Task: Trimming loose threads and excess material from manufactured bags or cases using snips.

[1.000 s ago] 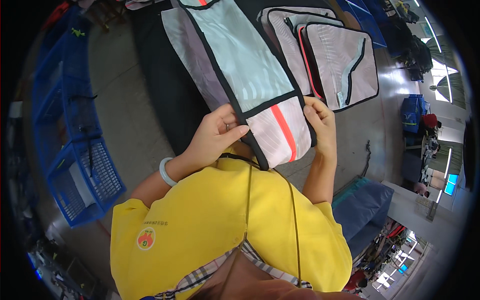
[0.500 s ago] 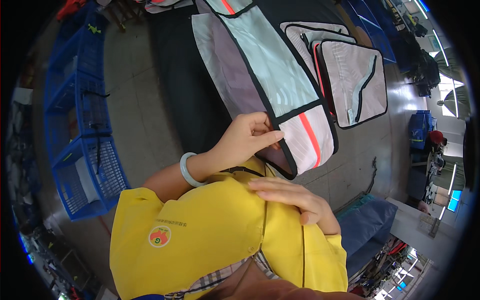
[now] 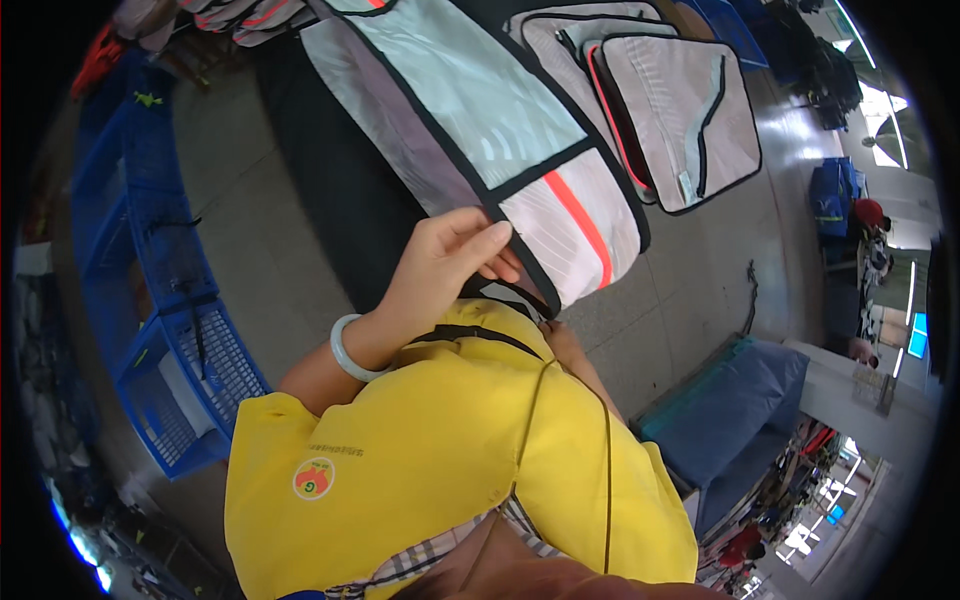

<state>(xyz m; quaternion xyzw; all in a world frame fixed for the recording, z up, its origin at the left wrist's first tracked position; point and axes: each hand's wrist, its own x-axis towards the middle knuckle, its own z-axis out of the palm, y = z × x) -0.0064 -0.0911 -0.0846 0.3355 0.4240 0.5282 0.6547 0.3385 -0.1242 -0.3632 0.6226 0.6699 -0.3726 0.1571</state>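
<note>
A long sewn fabric bag piece (image 3: 490, 95) hangs over the dark table edge in front of me. It has pale green and pinkish panels, black binding and an orange-red stripe near its closer end. My left hand (image 3: 445, 255), with a pale bangle on the wrist, pinches the black-bound edge between thumb and fingers. Down by my waist, my right hand (image 3: 565, 345) is below the near end of the piece. Its fingers are mostly hidden, so what they touch cannot be made out.
Pinkish bag panels (image 3: 690, 120) with black edging lie stacked to the right of the piece. Blue plastic crates (image 3: 225, 350) stand in a row on the left. A dark blue padded block (image 3: 735, 410) is at the lower right. More bag pieces (image 3: 250, 15) lie at the far left.
My right hand has dropped from in front of my chest to my waist, near the piece's end. My left hand still pinches the edge. The whole view has shifted slightly.
</note>
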